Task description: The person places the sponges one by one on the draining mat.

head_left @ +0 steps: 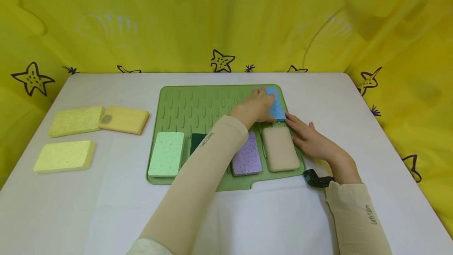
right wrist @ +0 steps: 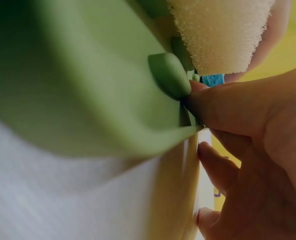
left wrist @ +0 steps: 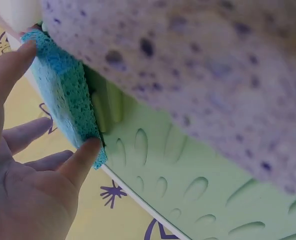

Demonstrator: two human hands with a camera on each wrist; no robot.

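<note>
My left hand (head_left: 255,107) reaches across the green drying mat (head_left: 187,109) and grips a blue sponge (head_left: 277,105) at its far right corner. In the left wrist view, the thumb and fingers hold that sponge by its two ends. At the mat's right edge is my right hand (head_left: 313,139), its thumb inside the raised rim and the other fingers outside it, pinching the edge. A beige sponge (head_left: 281,148) lies beside it. Along the mat's front are a purple sponge (head_left: 247,156), a mint sponge (head_left: 167,154) and a dark green one (head_left: 197,141), partly hidden by my left sleeve.
Left of the mat, a pale yellow sponge (head_left: 64,156), a textured yellow sponge (head_left: 76,121) and an orange-yellow sponge (head_left: 124,119) with a dark spot lie on the white table (head_left: 116,215). A yellow patterned curtain (head_left: 177,23) hangs behind. A black strap piece (head_left: 316,179) sits by my right wrist.
</note>
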